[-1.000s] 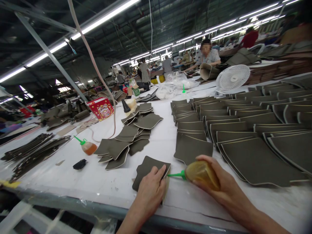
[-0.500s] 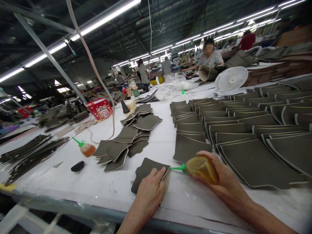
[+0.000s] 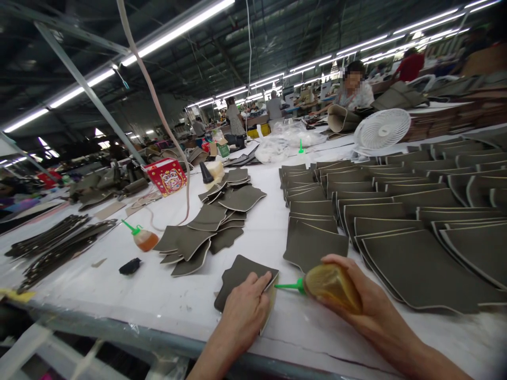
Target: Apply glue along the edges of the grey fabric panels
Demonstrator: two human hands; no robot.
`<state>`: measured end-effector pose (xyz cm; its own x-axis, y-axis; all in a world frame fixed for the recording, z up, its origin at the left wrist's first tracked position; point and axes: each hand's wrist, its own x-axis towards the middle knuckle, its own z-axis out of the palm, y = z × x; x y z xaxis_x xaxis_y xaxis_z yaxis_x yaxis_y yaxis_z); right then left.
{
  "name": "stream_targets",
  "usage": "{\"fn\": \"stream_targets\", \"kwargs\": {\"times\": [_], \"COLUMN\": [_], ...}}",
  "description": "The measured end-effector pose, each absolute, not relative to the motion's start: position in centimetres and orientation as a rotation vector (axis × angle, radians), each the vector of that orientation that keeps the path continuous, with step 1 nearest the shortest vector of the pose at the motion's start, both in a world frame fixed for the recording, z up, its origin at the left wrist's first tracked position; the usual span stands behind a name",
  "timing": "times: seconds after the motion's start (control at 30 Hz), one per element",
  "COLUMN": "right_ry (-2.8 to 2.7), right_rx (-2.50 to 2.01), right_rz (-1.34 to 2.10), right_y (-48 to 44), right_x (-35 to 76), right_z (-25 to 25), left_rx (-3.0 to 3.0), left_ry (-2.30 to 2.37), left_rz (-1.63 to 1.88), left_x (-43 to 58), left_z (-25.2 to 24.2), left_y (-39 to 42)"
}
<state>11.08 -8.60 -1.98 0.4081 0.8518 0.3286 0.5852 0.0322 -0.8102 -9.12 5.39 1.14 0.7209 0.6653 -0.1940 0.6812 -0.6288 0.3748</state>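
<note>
My left hand [image 3: 247,303] rests on a dark grey-green leather-like piece [image 3: 237,274] near the table's front edge. Its index finger lies along the piece's right corner while the other fingers curl at the side. A yellowish, glue-smeared layer [image 3: 270,307] shows beneath that edge. My right hand [image 3: 366,295] is wrapped round a squeeze bottle [image 3: 332,287] of amber liquid, tilted to the left. The bottle's thin green nozzle [image 3: 289,286] points at the piece's right edge, its tip very close; whether it touches I cannot tell.
Rows of overlapping dark pieces [image 3: 415,258] fill the right side. A loose pile [image 3: 202,227] lies left of centre. Further left are another glue bottle [image 3: 144,238], a black scrap [image 3: 130,266] and a red box [image 3: 166,177]. A white fan [image 3: 382,129] and a person [image 3: 354,95] are beyond.
The nozzle tip has slid a little way down the piece's right edge from its corner, as my right hand lowers slightly with the bottle. My left hand stays on the piece.
</note>
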Motion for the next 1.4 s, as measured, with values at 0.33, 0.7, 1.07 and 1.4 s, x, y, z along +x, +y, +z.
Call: {"fn": "stream_targets", "kwargs": {"times": [0.33, 0.7, 1.07, 1.4], "right_ry": [-1.190, -0.720, -0.227, -0.316], "right_rx": [-1.634, -1.447, -0.808, -1.073], "right_rz": [0.464, 0.848, 1.133, 0.940], "right_y": [-9.1, -10.9, -13.9, -12.0], "right_x": [9.3, 8.3, 12.6, 10.4], "right_z": [-2.4, -1.4, -3.2, 0.5], "left_rx": [2.482, 2.369, 2.247, 1.620], "left_ry": [1.023, 1.011, 1.465, 1.211], "left_rz": [-0.031, 0.143, 0.241, 0.630], "left_x": [-9.5, -9.9, -12.1, -15.5], "left_z": [1.2, 1.0, 0.6, 9.1], "left_y": [5.4, 5.7, 11.2, 8.5]}}
